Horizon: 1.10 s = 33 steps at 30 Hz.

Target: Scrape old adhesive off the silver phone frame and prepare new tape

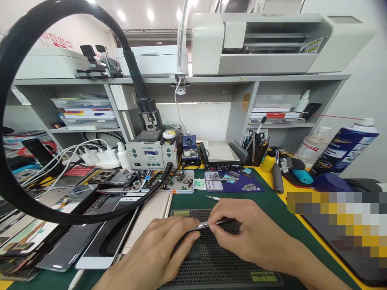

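Thin metal tool (211,224) lies across black perforated mat (217,266) near front edge of surface (272,205). Right hand (244,233) fingers pinched narrow on tool shaft; left hand (160,251) fingers curled, tips at tool's near end, covering dark flat piece beneath. Piece mostly hidden, identity unclear. Second small tool (213,197) lies just behind. Stacked phones (90,237) at left edge; black hose (27,121) loops across view; spray can (344,147) at right.

- Left hand (157,251) and right hand (242,231) meet over the perforated mat (211,266), tweezers (208,224) between them.
- Phones (75,237) lie left of the mat.
- Parts tray (172,181) sits behind it, soldering station (149,155) further back.
- Spray can (344,147) stands far right.
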{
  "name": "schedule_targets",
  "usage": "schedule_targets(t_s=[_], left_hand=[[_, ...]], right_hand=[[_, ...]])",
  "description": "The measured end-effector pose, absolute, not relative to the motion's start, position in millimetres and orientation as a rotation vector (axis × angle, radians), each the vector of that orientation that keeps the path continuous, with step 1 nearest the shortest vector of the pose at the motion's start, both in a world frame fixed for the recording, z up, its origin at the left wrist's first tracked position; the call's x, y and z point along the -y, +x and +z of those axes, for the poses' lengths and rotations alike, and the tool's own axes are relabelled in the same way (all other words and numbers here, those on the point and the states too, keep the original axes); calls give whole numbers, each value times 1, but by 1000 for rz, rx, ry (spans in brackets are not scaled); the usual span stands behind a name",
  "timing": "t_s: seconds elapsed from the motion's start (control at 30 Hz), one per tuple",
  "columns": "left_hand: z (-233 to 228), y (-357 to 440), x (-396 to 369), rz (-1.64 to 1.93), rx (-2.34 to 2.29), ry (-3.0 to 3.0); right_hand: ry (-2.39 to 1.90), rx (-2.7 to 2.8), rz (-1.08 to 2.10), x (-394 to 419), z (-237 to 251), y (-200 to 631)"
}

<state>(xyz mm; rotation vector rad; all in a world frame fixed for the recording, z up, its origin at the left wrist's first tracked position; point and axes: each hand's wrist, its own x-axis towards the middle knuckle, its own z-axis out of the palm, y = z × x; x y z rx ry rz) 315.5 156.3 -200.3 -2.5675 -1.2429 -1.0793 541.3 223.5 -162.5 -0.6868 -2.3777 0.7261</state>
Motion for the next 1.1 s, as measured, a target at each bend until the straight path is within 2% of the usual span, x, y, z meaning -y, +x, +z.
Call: schedule_targets(t_s=[0.3, 0.7, 1.1], left_hand=[[-197, 316, -155, -1047, 1139, -2585], [-206, 315, -154, -1102, 1192, -2586], [-200, 318, -155, -1093, 1170, -2568]], right_hand=[[-664, 2384, 657, -220, -163, 540], [-825, 2395, 865, -220, -154, 547], [-826, 2398, 853, -220, -155, 546]])
